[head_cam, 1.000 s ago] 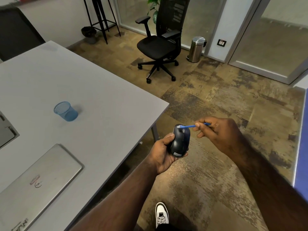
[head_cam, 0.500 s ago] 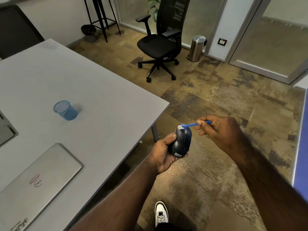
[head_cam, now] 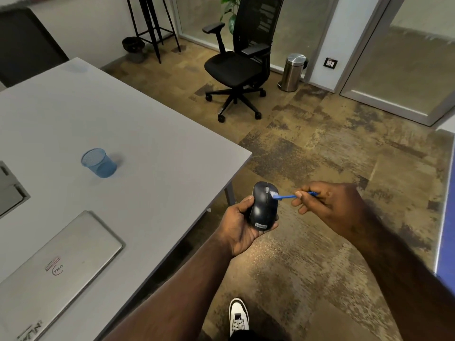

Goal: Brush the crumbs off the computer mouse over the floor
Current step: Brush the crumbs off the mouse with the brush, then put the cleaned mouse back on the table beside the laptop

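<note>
A dark computer mouse [head_cam: 263, 205] sits upright in my left hand [head_cam: 237, 226], held out over the brown carpet floor [head_cam: 307, 242] just past the table's corner. My right hand [head_cam: 327, 205] pinches a thin blue brush [head_cam: 286, 196] by its handle. The brush's pale bristle head rests on the mouse's top face, beside the scroll wheel on the right. Whether crumbs lie on the mouse is too small to tell.
A grey table [head_cam: 138, 153] fills the left, carrying a blue mesh cup [head_cam: 98, 163] and a closed silver laptop [head_cam: 56, 269]. A black office chair [head_cam: 241, 62], a steel bin [head_cam: 293, 71] and a black stand [head_cam: 152, 25] stand farther off. My white shoe [head_cam: 238, 316] is below the hands.
The mouse has turned so its top face shows more fully. The brush head has slid from the mouse's upper tip down to the right of the scroll wheel.
</note>
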Tool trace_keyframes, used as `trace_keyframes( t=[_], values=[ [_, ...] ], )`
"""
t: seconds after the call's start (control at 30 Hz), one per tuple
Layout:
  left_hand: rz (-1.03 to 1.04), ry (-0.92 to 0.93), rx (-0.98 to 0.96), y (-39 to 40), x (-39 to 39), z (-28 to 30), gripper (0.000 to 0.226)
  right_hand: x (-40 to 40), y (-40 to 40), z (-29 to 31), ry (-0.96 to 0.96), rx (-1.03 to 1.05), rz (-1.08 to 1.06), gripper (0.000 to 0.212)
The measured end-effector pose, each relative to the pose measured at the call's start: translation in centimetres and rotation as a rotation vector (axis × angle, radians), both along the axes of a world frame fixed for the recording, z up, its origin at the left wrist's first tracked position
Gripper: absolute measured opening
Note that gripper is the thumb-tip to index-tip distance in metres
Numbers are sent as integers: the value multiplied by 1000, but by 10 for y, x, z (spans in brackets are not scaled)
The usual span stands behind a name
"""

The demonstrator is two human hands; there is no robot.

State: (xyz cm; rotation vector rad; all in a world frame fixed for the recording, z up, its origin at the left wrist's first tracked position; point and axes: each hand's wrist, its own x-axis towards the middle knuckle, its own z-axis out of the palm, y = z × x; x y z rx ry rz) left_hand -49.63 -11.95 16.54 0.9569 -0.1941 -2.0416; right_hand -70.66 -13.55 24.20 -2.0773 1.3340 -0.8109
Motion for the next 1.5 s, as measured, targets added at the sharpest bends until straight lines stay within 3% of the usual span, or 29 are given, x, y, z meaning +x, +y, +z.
trace_keyframes(
  t=[0.2, 0.43, 0.57, 0.67, 0.83, 0.97, 1.1, 1.27, 1.5],
  values=[
    [8, 5, 17, -1, 4, -5, 47, 2, -6, -1, -15, -31, -119, 13],
    [68, 1, 25, -2, 11, -13, 49, 19, 8, 4, -10, 53, 131, 11],
    [131, 39, 38, -3, 17, -12, 50, 31, 19, 2, 228, 181, 240, 18],
    [180, 21, 22, -7, 24, -5, 50, 35, 16, -5, 375, 208, 183, 20],
    [290, -91, 40, -5, 51, -2, 40, 32, -4, -5, -205, 199, -81, 12],
    [420, -72, 56, 6, 78, -5, 32, 58, -25, -15, -570, 433, -129, 28],
    [548, -70, 63, 19, 107, -15, 24, 115, -38, -37, -642, 676, -82, 24],
    [626, -254, 93, 30, 152, -32, 29, 206, -36, -68, -822, 887, -113, 19],
    [583, -516, 108, 21, 212, -54, 20, 310, -35, -118, -732, 872, -184, 30]
  ],
)
